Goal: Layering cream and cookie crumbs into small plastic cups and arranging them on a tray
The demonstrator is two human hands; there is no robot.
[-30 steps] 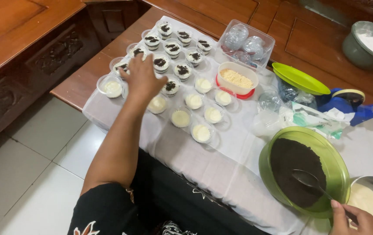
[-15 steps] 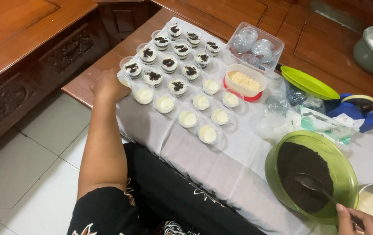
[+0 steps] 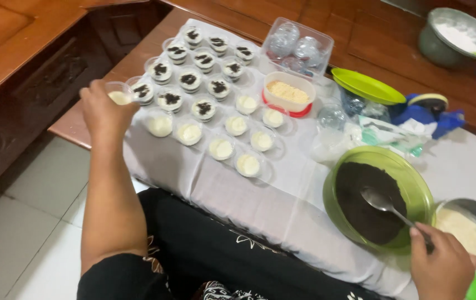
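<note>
- Cream cup [image 3: 119,95] sits pinched in the left hand [image 3: 102,111], lifted at the left end of the rows on the cloth-covered desk [image 3: 282,189].
- Right hand [image 3: 444,266] is closed around the spoon [image 3: 385,203], whose handle runs near-right and whose bowl rests in the green bowl of dark crumbs [image 3: 377,197].
- Crumb bowl lies well right of the held cup; the right hand is far nearer to it.
- Half a second ago the left hand was at the row's edge, the cup not yet raised.

Left hand [image 3: 102,108] now off the rows, a cream-filled cup [image 3: 119,95] lifted clear at the cloth's edge.
</note>
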